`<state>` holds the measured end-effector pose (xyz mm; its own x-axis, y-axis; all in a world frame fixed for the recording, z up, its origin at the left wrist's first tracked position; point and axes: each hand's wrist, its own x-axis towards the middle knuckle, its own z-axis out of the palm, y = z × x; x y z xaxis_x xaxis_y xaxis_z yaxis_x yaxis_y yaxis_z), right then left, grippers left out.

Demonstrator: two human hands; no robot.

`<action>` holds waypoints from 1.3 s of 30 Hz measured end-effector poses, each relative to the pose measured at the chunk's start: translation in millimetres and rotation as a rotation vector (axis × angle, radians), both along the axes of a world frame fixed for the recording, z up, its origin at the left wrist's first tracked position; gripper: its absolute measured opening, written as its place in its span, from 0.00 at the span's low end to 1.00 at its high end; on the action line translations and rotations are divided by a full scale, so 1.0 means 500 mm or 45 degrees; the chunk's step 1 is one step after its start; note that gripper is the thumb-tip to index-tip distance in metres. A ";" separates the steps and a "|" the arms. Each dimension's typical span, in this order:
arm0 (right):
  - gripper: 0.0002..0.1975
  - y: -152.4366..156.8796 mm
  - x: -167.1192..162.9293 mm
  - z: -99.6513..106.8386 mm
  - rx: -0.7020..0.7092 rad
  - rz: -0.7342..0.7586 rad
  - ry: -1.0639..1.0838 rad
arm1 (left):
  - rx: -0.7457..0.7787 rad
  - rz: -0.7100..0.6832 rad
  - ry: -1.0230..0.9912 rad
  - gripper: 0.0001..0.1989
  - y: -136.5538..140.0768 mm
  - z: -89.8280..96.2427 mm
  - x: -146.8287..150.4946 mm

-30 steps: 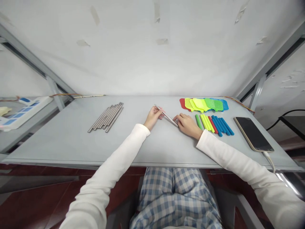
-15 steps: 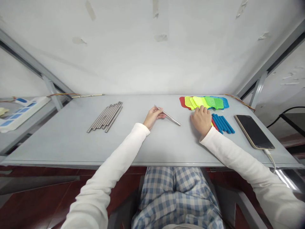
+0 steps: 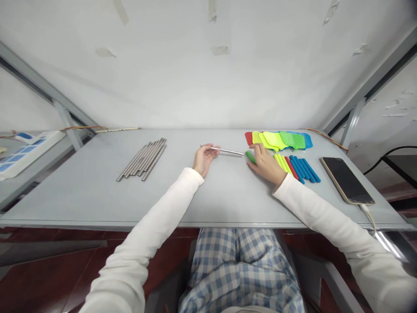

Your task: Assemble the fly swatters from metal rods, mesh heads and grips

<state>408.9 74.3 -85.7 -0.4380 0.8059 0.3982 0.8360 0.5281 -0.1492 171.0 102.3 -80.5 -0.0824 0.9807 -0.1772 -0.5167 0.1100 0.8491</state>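
Observation:
Between the fingers of my left hand (image 3: 204,161) is a thin metal rod (image 3: 230,151), its free end pointing right. My right hand (image 3: 265,164) grips a short green tube (image 3: 250,157), whose near end lies close to the rod's tip; I cannot tell if they touch. Just right of that hand lies a row of similar tubes: yellow ones (image 3: 282,163), a red one (image 3: 291,168) and several blue ones (image 3: 305,169). Behind them is a fanned stack of coloured mesh pieces (image 3: 276,140) in red, yellow, green and blue.
Several metal rods (image 3: 142,159) lie bundled on the left of the grey table (image 3: 182,200). A phone (image 3: 348,179) with a charging cable (image 3: 370,214) rests at the right. A white power strip (image 3: 28,153) is beyond the left edge, and a wall (image 3: 202,87) stands behind.
My right hand has moved left from the tube row and now holds the green tube, uncovering the yellow tubes. My left hand has turned the rod closer to level.

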 end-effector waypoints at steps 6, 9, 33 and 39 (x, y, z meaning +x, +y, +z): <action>0.13 0.024 0.026 -0.021 -0.090 -0.115 0.052 | -0.025 0.052 -0.076 0.04 0.000 0.001 0.001; 0.18 0.033 0.029 -0.022 -0.092 -0.017 0.219 | -0.081 0.091 -0.153 0.04 0.002 0.003 -0.001; 0.13 0.011 0.005 0.011 0.001 -0.006 0.425 | -0.044 0.052 -0.084 0.04 0.002 0.003 -0.002; 0.11 0.012 0.005 0.006 0.047 0.014 0.460 | 0.055 -0.103 -0.028 0.04 -0.007 0.002 0.001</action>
